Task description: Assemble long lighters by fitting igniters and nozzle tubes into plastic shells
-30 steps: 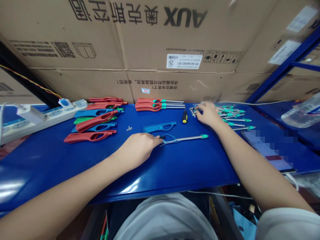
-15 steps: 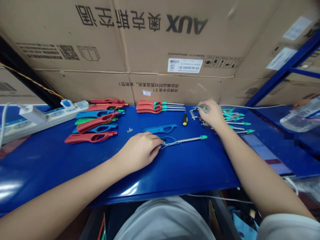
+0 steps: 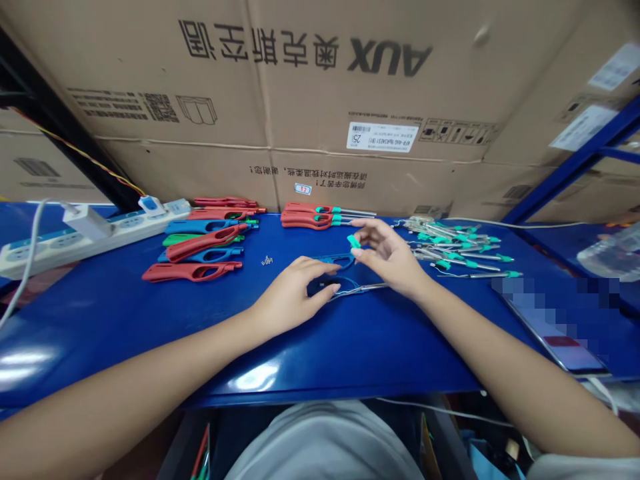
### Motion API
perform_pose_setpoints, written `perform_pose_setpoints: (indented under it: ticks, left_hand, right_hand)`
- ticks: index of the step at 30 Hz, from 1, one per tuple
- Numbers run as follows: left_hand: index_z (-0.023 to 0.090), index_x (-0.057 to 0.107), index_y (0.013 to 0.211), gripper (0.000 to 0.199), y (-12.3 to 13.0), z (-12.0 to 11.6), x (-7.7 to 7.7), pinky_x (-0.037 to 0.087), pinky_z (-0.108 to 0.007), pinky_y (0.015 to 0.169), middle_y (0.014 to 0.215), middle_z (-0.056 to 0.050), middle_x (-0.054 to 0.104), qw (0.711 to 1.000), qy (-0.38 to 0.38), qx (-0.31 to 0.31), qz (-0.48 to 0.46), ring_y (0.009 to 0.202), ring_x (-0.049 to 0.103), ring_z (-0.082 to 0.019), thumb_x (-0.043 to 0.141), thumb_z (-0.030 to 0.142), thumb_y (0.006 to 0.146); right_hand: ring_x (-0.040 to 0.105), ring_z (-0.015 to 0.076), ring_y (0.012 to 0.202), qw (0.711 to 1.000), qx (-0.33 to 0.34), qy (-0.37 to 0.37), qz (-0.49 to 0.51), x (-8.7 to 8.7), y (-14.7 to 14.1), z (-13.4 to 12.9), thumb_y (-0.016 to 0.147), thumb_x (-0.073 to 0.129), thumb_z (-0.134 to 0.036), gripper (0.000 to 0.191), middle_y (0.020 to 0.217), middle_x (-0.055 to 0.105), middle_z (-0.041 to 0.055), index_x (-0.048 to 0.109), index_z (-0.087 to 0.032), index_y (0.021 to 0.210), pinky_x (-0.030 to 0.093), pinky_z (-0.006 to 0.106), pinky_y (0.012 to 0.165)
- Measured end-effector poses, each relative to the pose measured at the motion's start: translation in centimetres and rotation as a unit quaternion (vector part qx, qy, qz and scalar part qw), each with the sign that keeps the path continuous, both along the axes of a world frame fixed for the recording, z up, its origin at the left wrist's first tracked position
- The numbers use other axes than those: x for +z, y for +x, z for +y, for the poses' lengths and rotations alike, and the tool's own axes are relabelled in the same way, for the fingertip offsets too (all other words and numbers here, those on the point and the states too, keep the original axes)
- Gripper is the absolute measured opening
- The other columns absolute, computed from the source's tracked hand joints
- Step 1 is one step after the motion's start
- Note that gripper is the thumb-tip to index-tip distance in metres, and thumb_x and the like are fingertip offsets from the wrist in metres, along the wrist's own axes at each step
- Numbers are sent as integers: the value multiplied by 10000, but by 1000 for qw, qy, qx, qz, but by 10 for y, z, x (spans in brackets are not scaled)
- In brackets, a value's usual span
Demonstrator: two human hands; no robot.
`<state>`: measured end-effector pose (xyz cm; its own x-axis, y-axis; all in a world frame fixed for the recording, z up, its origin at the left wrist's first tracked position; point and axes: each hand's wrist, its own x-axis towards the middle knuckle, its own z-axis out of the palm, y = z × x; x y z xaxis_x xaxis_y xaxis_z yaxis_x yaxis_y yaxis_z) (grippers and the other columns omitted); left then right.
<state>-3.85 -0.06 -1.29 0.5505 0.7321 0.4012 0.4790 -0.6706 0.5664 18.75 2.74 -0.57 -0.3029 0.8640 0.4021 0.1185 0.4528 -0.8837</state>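
Observation:
Between finger and thumb, my right hand (image 3: 387,257) pinches a small green plastic trigger piece (image 3: 354,241), raised over the bench. My left hand (image 3: 295,293) lies at the handle end of a blue lighter half-shell (image 3: 349,284), its thumb and fingers apart around it; the part under the fingers is hidden. A metal lighter tube (image 3: 373,287) with thin wires extends from that shell, its far end behind my right hand. Just beyond, a second blue half-shell (image 3: 344,261) is partly covered by my left fingers.
Red, blue and green lighter shells (image 3: 193,271) lie at the left, near a white power strip (image 3: 125,230). Small screws (image 3: 267,261) sit centre-left. Red lighters (image 3: 306,219) with tubes are at the back. Green-tipped tubes (image 3: 463,243) pile up right, near a phone (image 3: 565,340). A cardboard box (image 3: 310,100) stands behind.
My right hand has come left from the pile of parts, now with the green trigger piece. My left fingers have spread apart at the blue shell. The view has shifted slightly.

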Motion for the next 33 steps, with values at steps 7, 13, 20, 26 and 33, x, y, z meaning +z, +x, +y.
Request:
perform_pose_setpoints:
  ticks: [7,13,20,26,33]
  left_hand:
    - [218,761,974,162,4,0,-2,530,-366,907,988,-36,777,992,-91,25,-87,960,692,-215,711,339,879]
    - [185,772,958,212,4,3,3,564,-330,840,967,-46,794,963,-215,16,-163,882,729,-205,683,362,881]
    - [173,767,846,272,5,6,3,565,-322,849,897,-52,800,946,-274,-9,-172,860,738,-197,615,386,919]
    - [173,756,799,279,6,6,4,554,-299,773,838,-48,791,944,-275,-3,-180,785,722,-186,650,416,885]
    - [160,746,801,252,3,11,-2,539,-292,757,819,-52,783,952,-261,5,-161,759,711,-182,653,383,874]
  right_hand:
    - [615,184,1003,995,78,23,-64,2,-9,-16,892,695,-318,270,1092,616,54,685,-277,1158,592,318,765]
    - [661,161,824,998,35,-3,-44,3,-10,-15,777,814,-344,293,910,644,16,597,-224,934,561,264,620]
    - [651,166,841,993,36,56,-97,1,-9,-17,838,744,-309,190,956,641,36,585,-226,899,582,279,623]
    - [617,172,843,976,54,139,-161,2,-8,-16,866,723,-286,180,960,608,47,552,-229,865,575,294,629]
    - [622,180,922,962,80,155,-209,3,-2,-14,895,700,-275,132,1037,596,62,595,-239,967,601,306,695]
